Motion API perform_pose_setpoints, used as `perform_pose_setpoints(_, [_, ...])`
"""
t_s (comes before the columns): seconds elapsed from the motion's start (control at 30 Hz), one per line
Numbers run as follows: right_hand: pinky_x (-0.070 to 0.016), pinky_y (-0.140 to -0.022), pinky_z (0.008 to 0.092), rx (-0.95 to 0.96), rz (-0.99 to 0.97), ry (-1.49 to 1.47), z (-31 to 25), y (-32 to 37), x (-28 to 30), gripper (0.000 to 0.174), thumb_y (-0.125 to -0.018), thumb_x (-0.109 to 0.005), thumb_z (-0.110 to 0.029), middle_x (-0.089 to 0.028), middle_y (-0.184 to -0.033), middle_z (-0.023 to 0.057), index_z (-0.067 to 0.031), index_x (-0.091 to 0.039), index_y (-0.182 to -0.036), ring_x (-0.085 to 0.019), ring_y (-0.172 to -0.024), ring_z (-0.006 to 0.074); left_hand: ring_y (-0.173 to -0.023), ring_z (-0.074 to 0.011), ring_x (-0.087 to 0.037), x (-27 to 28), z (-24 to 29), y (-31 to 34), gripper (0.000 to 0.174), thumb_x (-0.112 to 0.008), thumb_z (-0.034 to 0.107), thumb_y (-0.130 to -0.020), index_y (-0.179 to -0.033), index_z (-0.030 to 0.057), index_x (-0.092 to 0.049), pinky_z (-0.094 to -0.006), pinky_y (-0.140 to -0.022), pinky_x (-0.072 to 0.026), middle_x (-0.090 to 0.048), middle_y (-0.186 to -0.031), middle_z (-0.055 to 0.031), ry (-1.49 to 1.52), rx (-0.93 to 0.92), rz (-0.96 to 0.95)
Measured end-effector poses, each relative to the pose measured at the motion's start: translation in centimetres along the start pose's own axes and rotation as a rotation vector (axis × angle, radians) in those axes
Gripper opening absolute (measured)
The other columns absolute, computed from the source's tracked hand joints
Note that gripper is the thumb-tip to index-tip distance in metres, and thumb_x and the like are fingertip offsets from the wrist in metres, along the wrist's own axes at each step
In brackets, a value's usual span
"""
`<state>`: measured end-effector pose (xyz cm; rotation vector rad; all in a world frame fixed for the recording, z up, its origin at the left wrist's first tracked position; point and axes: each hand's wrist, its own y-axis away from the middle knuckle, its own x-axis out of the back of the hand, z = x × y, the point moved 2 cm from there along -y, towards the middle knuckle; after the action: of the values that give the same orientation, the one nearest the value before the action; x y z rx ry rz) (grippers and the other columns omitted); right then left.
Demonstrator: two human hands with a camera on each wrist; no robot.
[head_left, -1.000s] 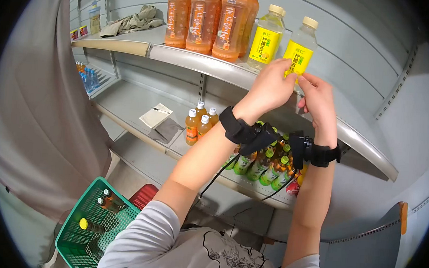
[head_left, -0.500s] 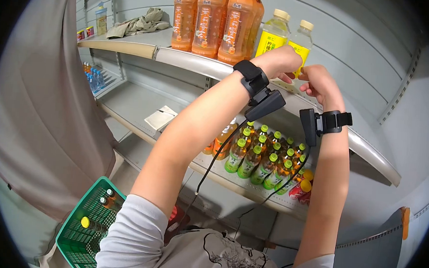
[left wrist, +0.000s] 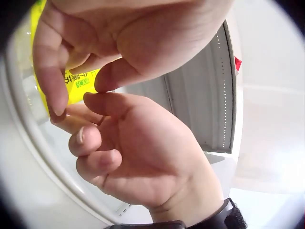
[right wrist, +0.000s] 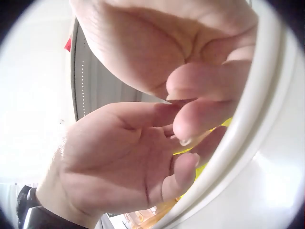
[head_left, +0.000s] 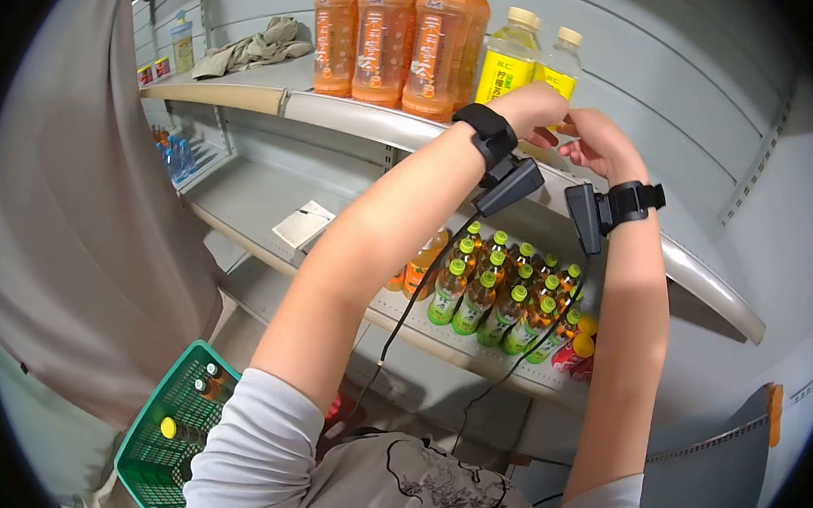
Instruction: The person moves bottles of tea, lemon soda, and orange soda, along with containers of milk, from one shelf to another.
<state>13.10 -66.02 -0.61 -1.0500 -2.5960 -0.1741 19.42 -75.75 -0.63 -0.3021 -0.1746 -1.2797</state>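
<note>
On the top shelf stand pale bottles with yellow labels and cream caps. The right one [head_left: 564, 57] has its lower part hidden by my hands; another [head_left: 505, 69] stands just left of it. My left hand [head_left: 535, 105] reaches across in front of the right bottle, fingers bent loosely. My right hand [head_left: 601, 140] faces it from the right, thumb and index extended, other fingers half curled. In the left wrist view the thumb tips come close together before the yellow label [left wrist: 82, 89]. No held object shows between the fingers of either hand.
Orange tea bottles [head_left: 380, 38] stand left on the top shelf, whose curved front edge [head_left: 340, 120] runs under my arms. Green-capped bottles [head_left: 473, 300] and red cans [head_left: 570, 357] fill the lower shelf. A green basket [head_left: 139, 433] holds several bottles. Cables [head_left: 402, 319] hang from the wrist cameras.
The right yellow-labelled bottle stands closer to its neighbour than a second ago. My hands have moved from its label, fingertips together, to a looser pose lower in front of it. My forearms have shifted.
</note>
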Motion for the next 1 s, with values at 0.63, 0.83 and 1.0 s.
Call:
perform_pose_setpoints(0.63, [-0.0274, -0.036, 0.0161, 0.348, 0.6, -0.609, 10.3, 16.7, -2.2, 0.034, -0.085, -0.048, -0.022, -0.06, -0.096, 0.0127, 0.0013, -0.05, -0.109, -0.04, -0.043, 0.0037, -0.061, -0.0053, -0.053, -4.8, -9.9, 14.6, 0.03, -0.042, 0.021, -0.09, -0.112, 0.0036, -0.052, -0.0166, -0.054, -0.0415, -0.061, -0.097, -0.0052, 0.492, -0.227, 0.154])
perform_pose_setpoints(0.83, [-0.0283, -0.037, 0.0157, 0.283, 0.943, -0.703, 13.9, 21.5, -0.7, 0.028, -0.085, -0.048, -0.02, -0.061, -0.082, 0.01, 0.0017, -0.055, -0.101, -0.039, -0.042, 0.0023, -0.055, -0.0057, -0.047, -9.3, -12.2, 12.7, 0.025, -0.044, 0.019, -0.089, -0.103, 0.0017, -0.055, -0.0183, -0.052, -0.0395, -0.062, -0.088, -0.0065, 0.575, -0.193, -0.006])
perform_pose_setpoints(1.0, [-0.0274, -0.039, 0.0155, 0.244, 1.148, -0.59, 15.7, 27.2, 0.1, 0.025, -0.086, -0.047, -0.021, -0.061, -0.081, 0.0035, -0.0015, -0.057, -0.099, -0.04, -0.045, 0.0016, -0.056, -0.0055, -0.048, -16.5, -11.2, 13.5, 0.023, -0.045, 0.017, -0.087, -0.099, 0.0008, -0.057, -0.0177, -0.052, -0.037, -0.061, -0.085, -0.0072, 0.551, -0.192, -0.285])
